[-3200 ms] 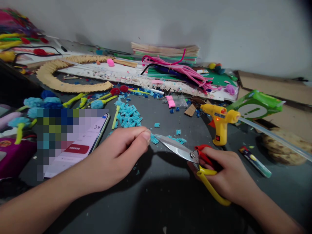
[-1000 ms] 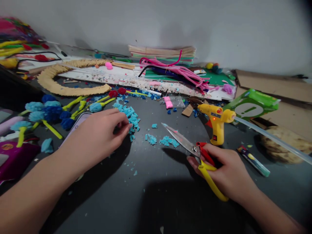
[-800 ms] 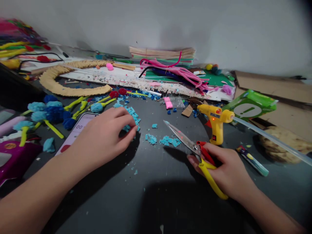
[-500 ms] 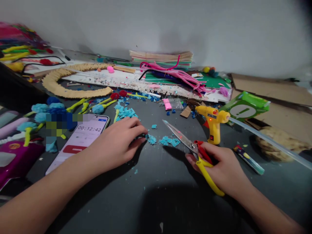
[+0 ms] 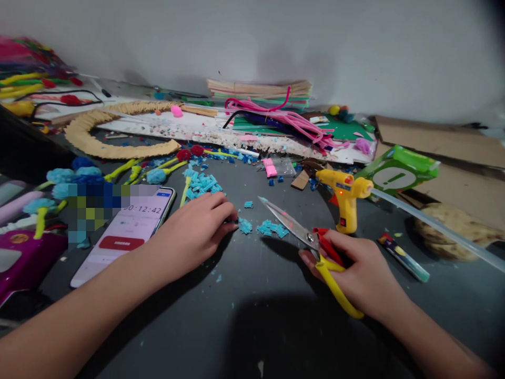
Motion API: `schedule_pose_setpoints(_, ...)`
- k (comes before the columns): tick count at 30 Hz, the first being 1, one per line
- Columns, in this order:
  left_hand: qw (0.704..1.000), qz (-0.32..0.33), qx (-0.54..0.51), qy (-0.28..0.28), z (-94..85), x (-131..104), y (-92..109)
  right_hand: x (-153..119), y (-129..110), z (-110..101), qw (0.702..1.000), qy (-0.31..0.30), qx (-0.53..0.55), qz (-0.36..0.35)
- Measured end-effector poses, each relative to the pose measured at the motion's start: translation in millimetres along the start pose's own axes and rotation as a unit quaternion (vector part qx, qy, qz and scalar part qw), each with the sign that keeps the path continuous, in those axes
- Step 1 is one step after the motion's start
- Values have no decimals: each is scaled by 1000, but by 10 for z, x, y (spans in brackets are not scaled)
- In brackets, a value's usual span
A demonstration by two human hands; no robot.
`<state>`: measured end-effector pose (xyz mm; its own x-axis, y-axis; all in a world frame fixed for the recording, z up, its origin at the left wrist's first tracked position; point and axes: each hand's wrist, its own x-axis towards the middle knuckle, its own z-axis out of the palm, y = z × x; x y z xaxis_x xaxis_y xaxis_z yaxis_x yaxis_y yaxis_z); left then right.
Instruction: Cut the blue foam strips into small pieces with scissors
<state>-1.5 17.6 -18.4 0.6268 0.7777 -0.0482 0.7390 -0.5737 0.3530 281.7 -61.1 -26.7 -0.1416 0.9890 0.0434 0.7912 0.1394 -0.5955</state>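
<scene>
My right hand (image 5: 355,263) is wrapped round the red and yellow handles of a pair of scissors (image 5: 290,221). Their blades point to the upper left and lie together, with a bit of light blue at the tip. My left hand (image 5: 205,223) rests low over the table, fingers curled and thumb near the index fingertip. Whatever may sit between those fingertips is hidden. Just right of them lies a small clump of light blue snippets (image 5: 245,226). Another blue clump (image 5: 272,228) is under the blades, and a single blue piece (image 5: 248,204) lies above. A bigger blue heap (image 5: 203,183) is behind my left hand.
A phone (image 5: 122,242) showing a timer lies beside my left forearm. The yellow glue gun (image 5: 345,197), its red light lit, stands beyond my right hand with a clear glue stick. Blue pom-pom flowers (image 5: 89,176), a green box (image 5: 398,171) and pink pipe cleaners (image 5: 292,123) lie around.
The view has shifted very slightly. My left hand stays by the blue snippets with its fingertips a little closer together; the scissors stay in my right hand.
</scene>
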Motion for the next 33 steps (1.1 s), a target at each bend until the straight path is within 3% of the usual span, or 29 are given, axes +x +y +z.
schedule_pose_setpoints(6,1000,-1,-17,12,-20,5,-2,8,-2,-3,1000,1,-7,0)
schedule_pose_setpoints(13,988,-79,-125,48,-129,-54,72,17,-24,-26,1000,-19,6,12)
schedule_pose_setpoints(18,974,-71,-209,58,-170,-67,120,19,-29,-38,1000,-16,3,5)
schedule_pose_setpoints(21,957,-79,-277,26,-153,-76,136,20,-23,-32,1000,-14,2,2)
schedule_pose_setpoints(26,903,-101,-416,-37,-119,-86,193,18,-18,-26,1000,-16,12,1)
schedule_pose_setpoints(33,862,-62,-485,-134,-206,-126,275,26,-31,-41,999,-32,17,12)
